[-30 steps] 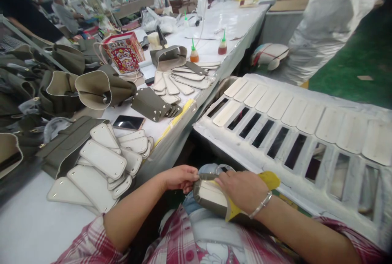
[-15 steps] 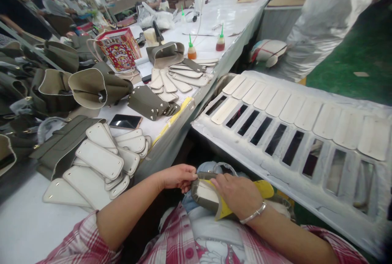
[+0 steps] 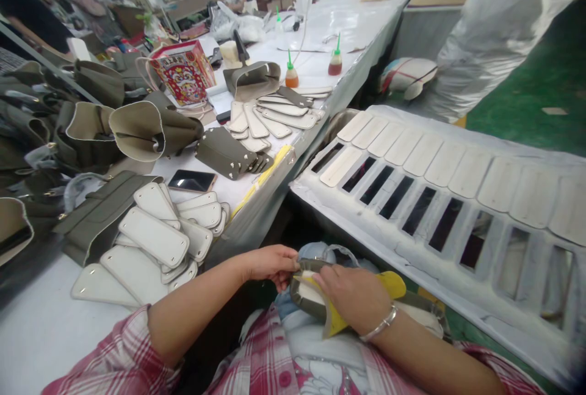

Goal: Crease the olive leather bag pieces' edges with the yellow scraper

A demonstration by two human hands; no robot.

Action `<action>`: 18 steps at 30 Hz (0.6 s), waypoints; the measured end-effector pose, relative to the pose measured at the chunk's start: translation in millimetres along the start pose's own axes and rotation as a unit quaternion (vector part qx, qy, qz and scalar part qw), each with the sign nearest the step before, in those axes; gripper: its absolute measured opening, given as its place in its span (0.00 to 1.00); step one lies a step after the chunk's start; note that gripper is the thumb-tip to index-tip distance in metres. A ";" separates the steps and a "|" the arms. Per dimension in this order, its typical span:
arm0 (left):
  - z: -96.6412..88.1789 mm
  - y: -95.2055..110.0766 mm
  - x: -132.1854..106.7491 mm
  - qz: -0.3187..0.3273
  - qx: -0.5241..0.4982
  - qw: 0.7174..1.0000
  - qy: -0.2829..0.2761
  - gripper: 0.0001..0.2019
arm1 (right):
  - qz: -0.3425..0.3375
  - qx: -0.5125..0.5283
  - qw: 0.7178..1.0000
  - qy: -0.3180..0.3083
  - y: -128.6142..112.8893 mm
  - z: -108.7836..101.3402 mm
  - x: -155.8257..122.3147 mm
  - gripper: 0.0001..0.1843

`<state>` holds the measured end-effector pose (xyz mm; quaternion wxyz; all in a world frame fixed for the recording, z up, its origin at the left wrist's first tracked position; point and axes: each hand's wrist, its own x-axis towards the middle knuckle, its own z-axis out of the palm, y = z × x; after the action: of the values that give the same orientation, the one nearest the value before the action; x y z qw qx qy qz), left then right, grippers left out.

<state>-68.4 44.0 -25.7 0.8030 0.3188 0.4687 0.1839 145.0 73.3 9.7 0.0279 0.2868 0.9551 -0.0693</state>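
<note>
On my lap lies an olive-green bag point(image 3: 311, 306) with a pale inside. My left hand point(image 3: 278, 267) pinches its rim at the left corner, fingers closed. My right hand point(image 3: 356, 298), with a silver bangle at the wrist, is closed over the same rim and over a curved yellow sheet point(image 3: 394, 284) that sticks out on both sides of it. The fingertips of my right hand are partly hidden inside the bag. A clear plastic-wrapped handle point(image 3: 344, 252) shows behind the bag.
To the left, white bag panels point(image 3: 153, 236) are piled on the white table point(image 3: 36, 328) beside a phone point(image 3: 192, 181) and olive bags point(image 3: 137, 129). Glue bottles point(image 3: 292, 76) stand farther back. At right is a slotted rack point(image 3: 366, 215) with pale panels point(image 3: 439, 160). Other people are in the background.
The view has shifted slightly, so the table and rack appear a little farther right. Both hands keep their hold on the bag, with the right fingers slightly shifted along the rim.
</note>
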 end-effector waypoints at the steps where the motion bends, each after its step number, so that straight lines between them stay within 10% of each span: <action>1: -1.2 -0.8 0.6 -0.002 -0.002 1.000 -0.003 0.16 | 0.003 -0.003 1.000 -0.014 4.8 -2.0 -0.8 0.17; 10: -5.6 -9.4 1.6 0.023 -0.062 0.998 -0.022 0.18 | 0.020 -0.022 0.995 -0.099 20.4 -18.0 0.5 0.17; 18: -3.1 -8.4 2.3 0.025 -0.050 0.998 -0.009 0.19 | 0.068 -0.034 0.996 -0.043 -4.7 -18.8 1.2 0.18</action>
<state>-70.0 40.3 -34.0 0.8170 0.2918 0.4440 0.2241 141.2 72.8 28.7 0.0829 0.3467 0.9331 -0.0472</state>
